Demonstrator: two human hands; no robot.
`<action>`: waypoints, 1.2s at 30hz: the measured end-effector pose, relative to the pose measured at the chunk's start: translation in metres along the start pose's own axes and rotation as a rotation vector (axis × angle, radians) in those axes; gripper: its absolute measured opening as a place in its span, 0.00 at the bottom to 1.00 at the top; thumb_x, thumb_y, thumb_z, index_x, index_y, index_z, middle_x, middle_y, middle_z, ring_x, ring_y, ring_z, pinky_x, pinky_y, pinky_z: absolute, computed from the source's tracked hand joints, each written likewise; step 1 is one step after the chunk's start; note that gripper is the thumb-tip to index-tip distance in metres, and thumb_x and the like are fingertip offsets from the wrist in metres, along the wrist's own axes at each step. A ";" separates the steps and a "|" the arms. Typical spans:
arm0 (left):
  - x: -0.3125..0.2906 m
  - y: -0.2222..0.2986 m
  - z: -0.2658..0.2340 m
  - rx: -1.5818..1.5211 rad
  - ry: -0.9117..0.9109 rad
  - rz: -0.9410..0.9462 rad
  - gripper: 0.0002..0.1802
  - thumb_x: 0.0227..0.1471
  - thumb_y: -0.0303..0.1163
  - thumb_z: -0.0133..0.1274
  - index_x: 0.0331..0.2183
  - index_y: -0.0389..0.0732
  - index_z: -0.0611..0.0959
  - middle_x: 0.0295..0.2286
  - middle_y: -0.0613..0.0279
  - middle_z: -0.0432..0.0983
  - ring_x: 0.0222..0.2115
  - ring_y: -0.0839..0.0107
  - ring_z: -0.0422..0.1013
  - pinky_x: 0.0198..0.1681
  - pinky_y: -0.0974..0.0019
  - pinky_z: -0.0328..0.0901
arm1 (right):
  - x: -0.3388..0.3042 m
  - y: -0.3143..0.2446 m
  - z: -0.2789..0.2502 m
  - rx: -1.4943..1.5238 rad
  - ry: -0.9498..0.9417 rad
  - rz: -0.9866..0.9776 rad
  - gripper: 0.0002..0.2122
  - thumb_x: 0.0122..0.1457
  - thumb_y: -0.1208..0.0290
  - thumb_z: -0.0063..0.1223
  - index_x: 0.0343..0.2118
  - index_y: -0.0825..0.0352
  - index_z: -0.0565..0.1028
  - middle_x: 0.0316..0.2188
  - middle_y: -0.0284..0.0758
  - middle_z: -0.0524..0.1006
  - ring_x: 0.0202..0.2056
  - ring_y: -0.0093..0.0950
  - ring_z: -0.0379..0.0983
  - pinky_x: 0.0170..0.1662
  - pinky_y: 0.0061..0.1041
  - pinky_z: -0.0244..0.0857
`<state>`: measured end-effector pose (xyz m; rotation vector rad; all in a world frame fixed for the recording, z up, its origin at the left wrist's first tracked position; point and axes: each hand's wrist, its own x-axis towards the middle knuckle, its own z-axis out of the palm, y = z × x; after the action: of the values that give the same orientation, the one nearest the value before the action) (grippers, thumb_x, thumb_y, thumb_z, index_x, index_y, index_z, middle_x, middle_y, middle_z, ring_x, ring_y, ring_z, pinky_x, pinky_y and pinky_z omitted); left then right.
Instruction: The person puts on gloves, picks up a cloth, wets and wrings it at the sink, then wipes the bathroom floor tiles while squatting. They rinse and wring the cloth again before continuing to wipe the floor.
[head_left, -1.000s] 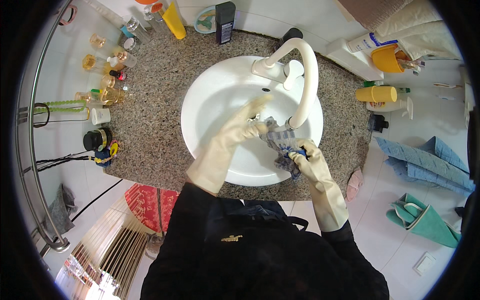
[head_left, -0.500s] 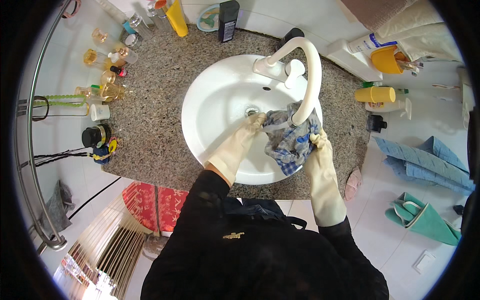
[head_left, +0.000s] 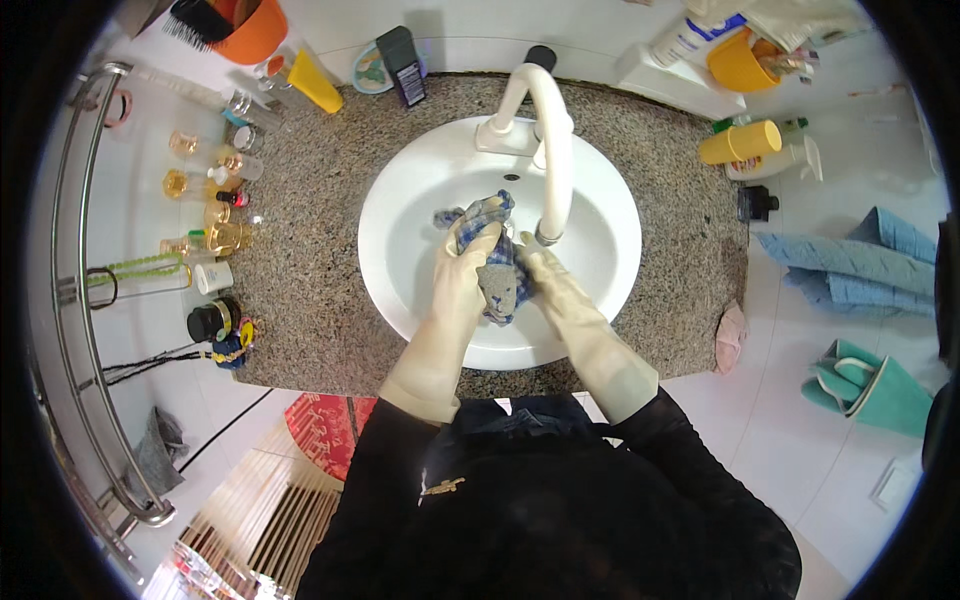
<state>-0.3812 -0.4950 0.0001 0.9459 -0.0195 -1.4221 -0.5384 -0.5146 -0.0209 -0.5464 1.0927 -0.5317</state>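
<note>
A wet-looking grey and blue checked cloth (head_left: 498, 285) is bunched between my hands over the white oval sink (head_left: 385, 235). Both hands wear long cream rubber gloves. My left hand (head_left: 462, 275) has its fingers wrapped round the cloth's left side, and a crumpled end sticks out above it. From the right, my right hand (head_left: 552, 280) grips the cloth's edge, its fingertips partly hidden by the folds. Just above the right fingers hangs the spout of the white curved faucet (head_left: 556, 150). Whether water is running cannot be made out.
Speckled granite counter (head_left: 310, 230) surrounds the sink. Small bottles (head_left: 205, 180) line its left side; a black bottle (head_left: 403, 68) and yellow tube (head_left: 316, 82) stand behind. Yellow cups (head_left: 740, 143) are at the right, beyond a pink cloth (head_left: 731, 337). Blue towels (head_left: 850, 260) hang there.
The cloth has moved left, from beneath the spout to the sink's middle, and is bunched tighter. My right hand has come left, closer to my left hand. The view has shifted slightly.
</note>
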 end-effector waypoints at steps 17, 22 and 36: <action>-0.040 0.015 0.059 -0.049 -0.186 0.109 0.26 0.76 0.44 0.41 0.62 0.35 0.75 0.53 0.51 0.79 0.53 0.58 0.76 0.60 0.51 0.71 | -0.003 0.017 -0.034 -0.031 0.023 -0.071 0.34 0.77 0.45 0.44 0.68 0.75 0.67 0.61 0.48 0.76 0.64 0.35 0.72 0.71 0.33 0.62; -0.042 0.016 0.058 -0.024 -0.243 0.064 0.29 0.74 0.47 0.41 0.63 0.36 0.74 0.59 0.51 0.76 0.60 0.51 0.73 0.67 0.47 0.66 | 0.035 0.032 -0.027 0.692 -0.277 -0.049 0.30 0.76 0.48 0.48 0.65 0.73 0.69 0.59 0.50 0.78 0.62 0.37 0.75 0.68 0.38 0.69; 0.029 -0.030 -0.117 0.527 0.226 -0.185 0.27 0.66 0.28 0.60 0.63 0.31 0.76 0.49 0.52 0.83 0.35 0.76 0.77 0.30 0.77 0.67 | -0.012 -0.083 0.002 0.635 0.234 0.124 0.34 0.69 0.52 0.61 0.70 0.70 0.66 0.68 0.50 0.70 0.65 0.45 0.69 0.71 0.46 0.64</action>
<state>-0.3366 -0.4519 -0.1079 1.5729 -0.1481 -1.5009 -0.5515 -0.5682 0.0420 0.1413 1.0946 -0.8037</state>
